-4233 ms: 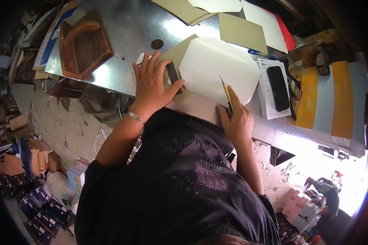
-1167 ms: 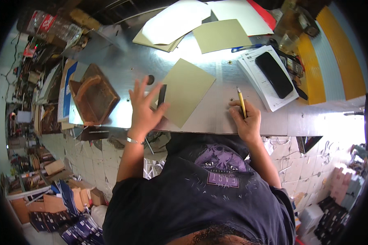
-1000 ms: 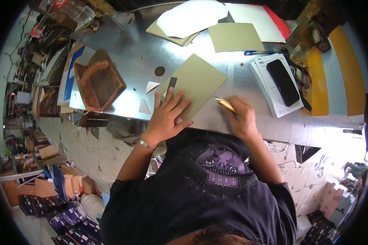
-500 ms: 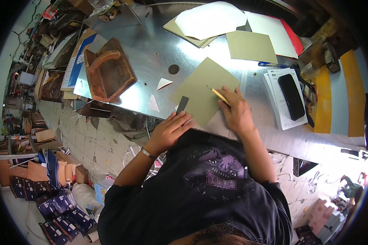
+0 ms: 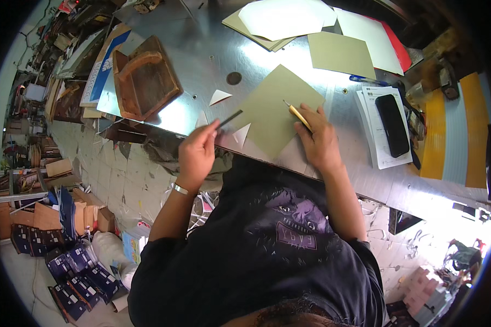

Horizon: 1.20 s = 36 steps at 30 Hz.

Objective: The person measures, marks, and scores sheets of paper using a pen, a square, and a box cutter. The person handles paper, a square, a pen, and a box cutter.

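Note:
A square grey-green sheet of board (image 5: 272, 109) lies cornerwise on the metal table. My left hand (image 5: 197, 153), at the table's front edge, pinches a narrow dark strip (image 5: 231, 117), raised and tilted over the board's left side. My right hand (image 5: 320, 137) rests at the right side of the board, fingers closed round a yellow pencil-like tool (image 5: 300, 116) whose thin tip points up and left. A white paper triangle (image 5: 242, 135) sits on the board's lower left edge. A second white triangle (image 5: 220, 97) is on the metal, and a third (image 5: 202, 120) is partly behind my left hand.
A wooden tray with a handle (image 5: 147, 82) stands at the left. Toward the back are white sheets (image 5: 281, 20) and another grey-green board (image 5: 340, 54). To the right, a black phone (image 5: 392, 125) tops papers, with a blue pen (image 5: 368, 80) behind it.
My left hand has lifted the dark strip off the board and drawn back to the left, uncovering a white triangle. My right hand still holds the pencil-like tool, slightly farther right.

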Tool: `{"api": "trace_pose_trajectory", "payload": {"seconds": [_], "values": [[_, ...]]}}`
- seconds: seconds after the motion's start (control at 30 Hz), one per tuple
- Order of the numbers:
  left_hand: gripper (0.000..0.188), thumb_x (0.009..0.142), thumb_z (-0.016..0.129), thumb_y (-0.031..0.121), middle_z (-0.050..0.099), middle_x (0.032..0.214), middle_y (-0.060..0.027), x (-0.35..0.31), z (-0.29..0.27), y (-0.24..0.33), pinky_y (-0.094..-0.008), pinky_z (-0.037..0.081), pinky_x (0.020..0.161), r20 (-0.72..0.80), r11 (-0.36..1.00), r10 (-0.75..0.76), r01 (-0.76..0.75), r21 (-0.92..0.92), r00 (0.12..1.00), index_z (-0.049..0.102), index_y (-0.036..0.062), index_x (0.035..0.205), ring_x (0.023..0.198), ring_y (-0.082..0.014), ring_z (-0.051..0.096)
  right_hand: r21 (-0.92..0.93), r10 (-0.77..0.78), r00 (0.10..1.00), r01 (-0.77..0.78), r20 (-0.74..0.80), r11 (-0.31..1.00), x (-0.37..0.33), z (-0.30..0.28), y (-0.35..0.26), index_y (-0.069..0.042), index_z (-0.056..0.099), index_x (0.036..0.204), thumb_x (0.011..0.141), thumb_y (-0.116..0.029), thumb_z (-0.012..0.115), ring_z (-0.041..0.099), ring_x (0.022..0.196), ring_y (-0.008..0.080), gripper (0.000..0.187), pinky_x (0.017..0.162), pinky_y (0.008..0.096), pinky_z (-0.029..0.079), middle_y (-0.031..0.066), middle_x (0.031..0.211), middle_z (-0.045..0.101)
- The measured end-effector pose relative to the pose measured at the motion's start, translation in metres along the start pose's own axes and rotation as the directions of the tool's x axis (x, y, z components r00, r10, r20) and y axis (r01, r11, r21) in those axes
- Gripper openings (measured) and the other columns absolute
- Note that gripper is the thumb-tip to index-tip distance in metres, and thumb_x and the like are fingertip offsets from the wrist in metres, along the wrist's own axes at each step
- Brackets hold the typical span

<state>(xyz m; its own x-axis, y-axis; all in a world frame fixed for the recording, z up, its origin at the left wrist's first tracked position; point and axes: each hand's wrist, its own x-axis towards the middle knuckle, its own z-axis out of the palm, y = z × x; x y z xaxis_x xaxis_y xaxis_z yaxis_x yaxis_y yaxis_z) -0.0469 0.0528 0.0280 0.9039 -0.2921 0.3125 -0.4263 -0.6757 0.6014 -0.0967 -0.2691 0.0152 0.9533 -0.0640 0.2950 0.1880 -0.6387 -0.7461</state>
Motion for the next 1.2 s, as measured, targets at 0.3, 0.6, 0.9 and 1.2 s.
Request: {"api": "trace_pose_trajectory", "payload": {"seconds": [0.3, 0.6, 0.9, 1.2], "values": [[0.012, 0.101, 0.075, 0.000, 0.082, 0.107, -0.0139, 0.001, 0.020, 0.023, -0.0485, 0.054, 0.117, 0.210, 0.912, 0.383, -0.332, -0.241, 0.900, 0.078, 0.0060, 0.111, 0.110, -0.0284, 0.081, 0.230, 0.151, 0.988, -0.143, -0.018, 0.963, -0.002, -0.006, 0.005, -0.006, 0.074, 0.138, 0.108, -0.014, 0.065, 0.074, 0.125, 0.0420, 0.033, 0.128, 0.0538, 0.040, 0.0231, 0.129, 0.077], [0.014, 0.105, 0.074, 0.009, 0.080, 0.100, -0.0109, -0.014, -0.026, -0.078, -0.0333, 0.058, 0.078, -0.172, 0.990, -0.096, 0.077, -0.117, 0.980, 0.077, 0.0036, 0.118, 0.082, -0.0192, 0.074, 0.215, 0.166, 0.985, -0.153, -0.045, 0.965, -0.003, -0.007, 0.003, -0.004, 0.076, 0.134, 0.108, -0.013, 0.065, 0.078, 0.114, 0.0356, 0.029, 0.100, 0.0392, 0.057, 0.0199, 0.121, 0.080], [0.013, 0.105, 0.068, 0.010, 0.077, 0.124, -0.0160, 0.025, -0.015, -0.044, -0.0478, 0.053, 0.107, -0.153, 0.986, 0.150, -0.159, -0.049, 0.977, 0.071, 0.0044, 0.116, 0.124, -0.0406, 0.070, 0.190, 0.137, 0.989, -0.123, -0.061, 0.974, -0.002, -0.005, 0.008, -0.005, 0.075, 0.134, 0.107, -0.012, 0.066, 0.079, 0.112, 0.0361, 0.029, 0.099, 0.0392, 0.058, 0.0202, 0.121, 0.081], [0.046, 0.100, 0.057, 0.001, 0.073, 0.112, -0.0136, 0.050, -0.008, -0.035, -0.0506, 0.051, 0.107, 0.164, 0.953, 0.261, -0.281, 0.113, 0.951, 0.063, 0.0036, 0.145, 0.121, -0.0390, 0.069, 0.207, 0.110, 0.990, -0.090, -0.086, 0.974, -0.001, -0.003, 0.007, -0.005, 0.074, 0.134, 0.107, -0.012, 0.065, 0.079, 0.115, 0.0374, 0.029, 0.099, 0.0407, 0.058, 0.0196, 0.120, 0.081]]}}
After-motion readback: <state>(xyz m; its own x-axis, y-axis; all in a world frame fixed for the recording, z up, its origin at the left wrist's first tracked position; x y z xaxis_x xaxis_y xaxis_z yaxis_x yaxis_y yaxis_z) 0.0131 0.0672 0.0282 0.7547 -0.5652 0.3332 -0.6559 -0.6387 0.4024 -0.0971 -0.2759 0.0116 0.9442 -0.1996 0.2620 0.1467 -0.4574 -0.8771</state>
